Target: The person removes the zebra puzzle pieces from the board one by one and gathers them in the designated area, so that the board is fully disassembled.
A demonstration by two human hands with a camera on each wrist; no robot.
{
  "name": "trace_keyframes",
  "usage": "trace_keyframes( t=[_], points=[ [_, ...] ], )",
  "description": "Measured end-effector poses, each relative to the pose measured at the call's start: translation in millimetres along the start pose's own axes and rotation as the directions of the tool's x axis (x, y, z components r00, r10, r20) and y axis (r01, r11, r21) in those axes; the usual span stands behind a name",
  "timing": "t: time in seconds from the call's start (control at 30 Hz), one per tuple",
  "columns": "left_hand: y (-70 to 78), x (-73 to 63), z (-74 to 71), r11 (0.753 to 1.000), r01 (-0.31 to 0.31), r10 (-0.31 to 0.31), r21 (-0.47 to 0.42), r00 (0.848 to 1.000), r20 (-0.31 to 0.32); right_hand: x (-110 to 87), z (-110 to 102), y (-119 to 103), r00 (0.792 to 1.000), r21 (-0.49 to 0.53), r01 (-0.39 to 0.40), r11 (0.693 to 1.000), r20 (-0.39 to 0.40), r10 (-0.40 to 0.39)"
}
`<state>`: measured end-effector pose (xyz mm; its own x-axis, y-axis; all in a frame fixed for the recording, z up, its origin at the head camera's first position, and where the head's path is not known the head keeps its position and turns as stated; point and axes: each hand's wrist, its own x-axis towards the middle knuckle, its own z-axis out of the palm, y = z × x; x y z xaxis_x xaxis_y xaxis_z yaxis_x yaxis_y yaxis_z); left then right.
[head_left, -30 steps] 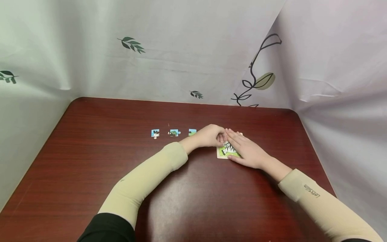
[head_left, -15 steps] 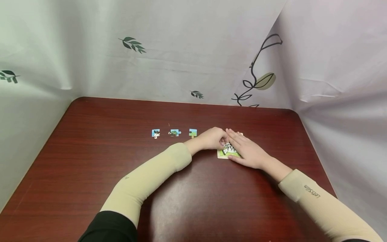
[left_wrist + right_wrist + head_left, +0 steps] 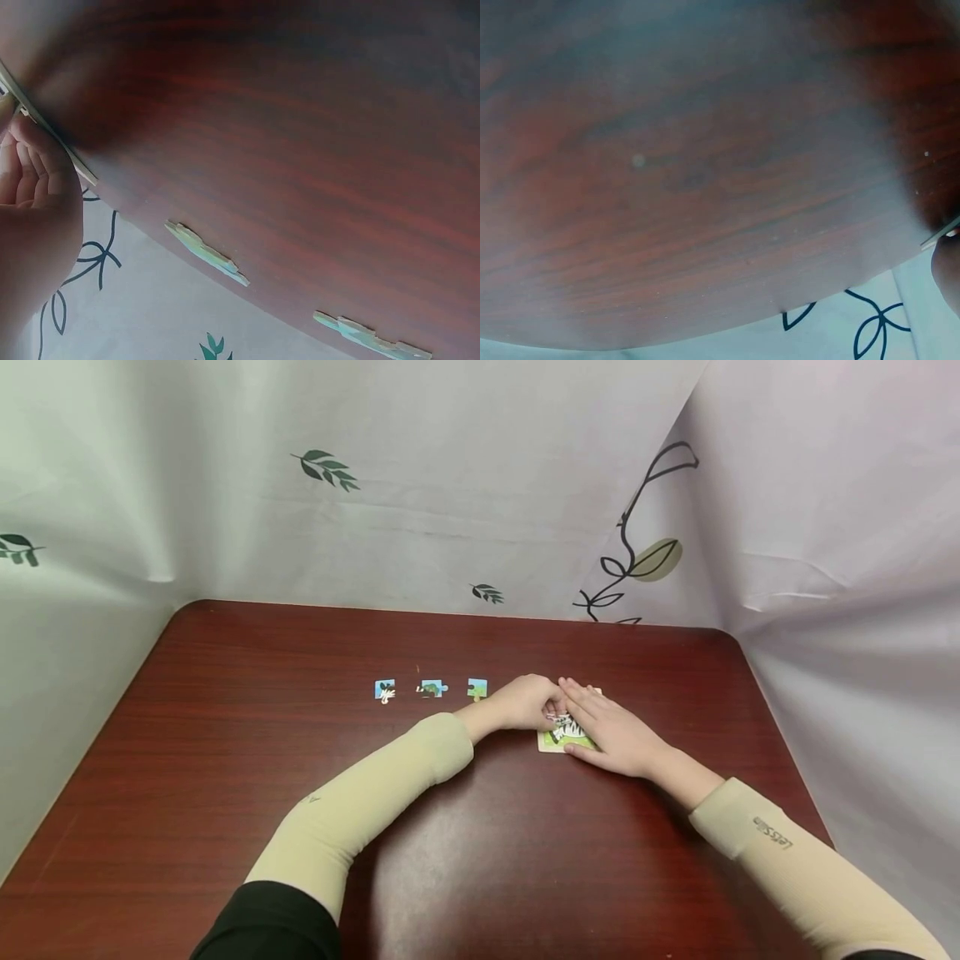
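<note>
A small zebra jigsaw puzzle [image 3: 553, 743] with a pale border lies flat toward the right of the table, largely covered by both hands. My left hand [image 3: 519, 703] is at its left side, fingers curled, with thumb and forefinger pinching a puzzle piece over the picture. In the left wrist view that hand [image 3: 37, 180] shows right at the puzzle's thin edge [image 3: 84, 169], the pinched piece mostly hidden. Laid across the puzzle's right part, my right hand [image 3: 617, 735] has straight fingers and its thumb on the lower edge.
Left of the puzzle, three loose pieces stand in a row: one with zebra hair [image 3: 385, 690], one with a green bush [image 3: 432, 689], one blue and green [image 3: 477, 688]. The reddish-brown table [image 3: 480, 860] meets a pale leaf-patterned curtain [image 3: 420, 527] behind.
My left hand has shifted slightly right and closer over the puzzle, uncovering the third loose piece. The right hand stays put.
</note>
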<state>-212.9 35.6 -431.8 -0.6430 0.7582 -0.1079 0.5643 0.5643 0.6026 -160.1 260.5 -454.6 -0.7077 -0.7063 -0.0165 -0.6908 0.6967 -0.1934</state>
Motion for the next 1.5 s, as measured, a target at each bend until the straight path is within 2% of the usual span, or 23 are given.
trace_keyframes(
  t=[0.37,0.6,0.8,1.0,1.2,1.5],
  points=[
    [-3.7,-0.6,-0.4,0.996,0.005,-0.007,-0.087,1.000,-0.023,1.1,-3,-2,1.000,-0.005,0.005,1.000,-0.002,-0.005],
    [-3.2,-4.9,-8.4,0.998,0.035,-0.037,-0.053,0.998,-0.043,-0.9,-1,-2,1.000,-0.008,-0.010,1.000,0.018,0.011],
    [-5.5,-8.7,-12.5,0.999,0.040,-0.040,0.005,0.998,-0.053,-0.5,0,-1,1.000,-0.006,-0.015,1.000,0.020,0.015],
    [-7.0,-15.5,-18.8,0.999,0.047,-0.046,0.004,0.996,-0.073,0.0,0,-1,1.000,-0.011,-0.009,1.000,0.015,0.009],
    [-15.2,-30.2,-31.3,0.997,0.051,-0.058,-0.055,0.989,-0.133,-0.3,0,-2,1.000,-0.004,-0.018,1.000,0.018,0.018],
    [-33.9,-67.8,-50.4,0.993,0.091,-0.103,-0.073,0.978,-0.179,-0.3,0,-3,1.000,0.004,-0.014,1.000,0.010,0.014]
  ],
)
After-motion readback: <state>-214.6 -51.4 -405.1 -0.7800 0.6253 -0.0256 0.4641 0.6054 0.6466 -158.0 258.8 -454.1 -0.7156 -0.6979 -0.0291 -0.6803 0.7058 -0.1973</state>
